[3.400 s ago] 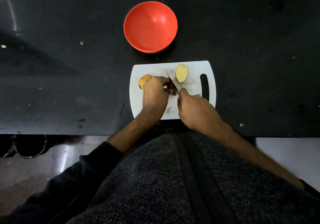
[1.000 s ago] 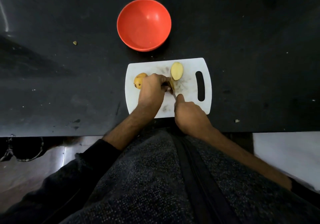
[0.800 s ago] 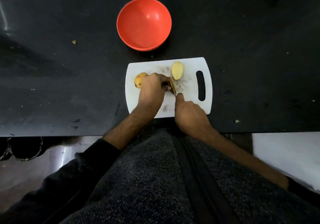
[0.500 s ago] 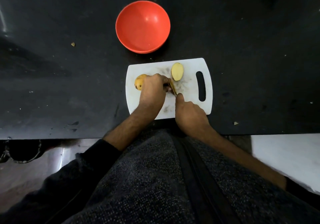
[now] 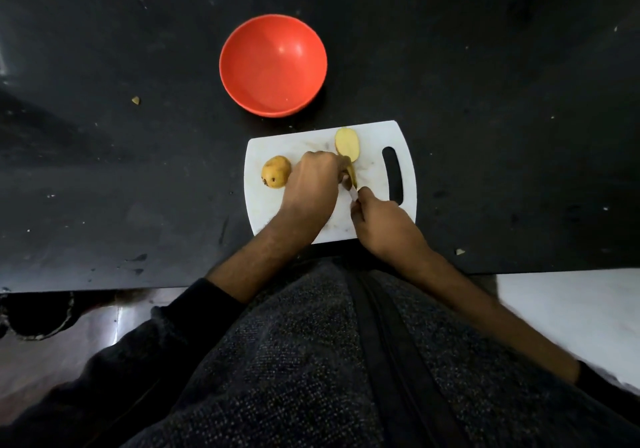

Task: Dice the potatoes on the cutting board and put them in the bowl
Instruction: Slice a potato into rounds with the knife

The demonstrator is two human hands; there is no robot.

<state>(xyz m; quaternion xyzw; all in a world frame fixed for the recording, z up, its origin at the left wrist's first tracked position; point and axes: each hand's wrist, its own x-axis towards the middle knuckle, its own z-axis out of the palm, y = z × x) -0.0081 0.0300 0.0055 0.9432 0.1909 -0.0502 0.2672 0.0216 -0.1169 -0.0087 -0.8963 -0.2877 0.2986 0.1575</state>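
Two hands at work over black counter. White cutting board at near edge, within easy reach. Red bowl just beyond board, empty, ready for dice. Left hand curled down on potato piece, pinning it for cut. Right hand wrapped round knife, blade at piece. Potato half cut-face-up, waiting. Whole potato left of hand, untouched.

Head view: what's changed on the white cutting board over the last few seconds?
Little. The right hand has drawn the knife back toward the body through the potato piece the left hand holds. The cut potato half, whole yellow potato, white cutting board and red bowl stay put.
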